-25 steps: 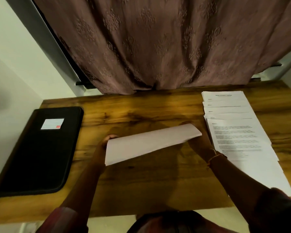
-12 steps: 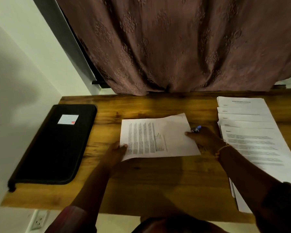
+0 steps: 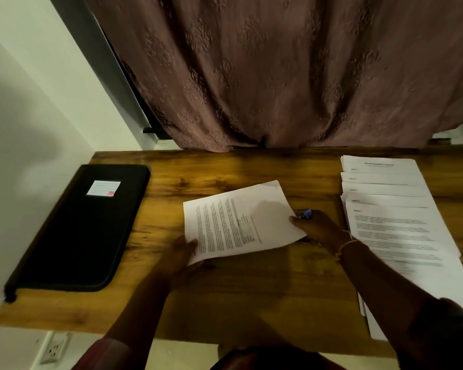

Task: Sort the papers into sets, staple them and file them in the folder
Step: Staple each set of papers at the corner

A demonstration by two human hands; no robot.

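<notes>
A set of printed white papers (image 3: 241, 222) lies turned sideways over the middle of the wooden table (image 3: 251, 297), its near edge slightly lifted. My left hand (image 3: 182, 252) pinches its near left corner. My right hand (image 3: 316, 228) holds its right edge with the thumb on top. A small blue stapler (image 3: 305, 214) shows just behind my right hand's fingers. To the right, several more printed sheets (image 3: 401, 225) lie fanned out in an overlapping stack. A closed black zip folder (image 3: 83, 231) with a white label lies at the table's left end.
A brown patterned curtain (image 3: 278, 76) hangs along the table's far edge. A white wall borders the left side, with a power socket (image 3: 52, 348) below the table's near left corner.
The paper set, held up tilted with its blank side showing a second ago, now lies printed side up low over the table. The camera has turned to the left.
</notes>
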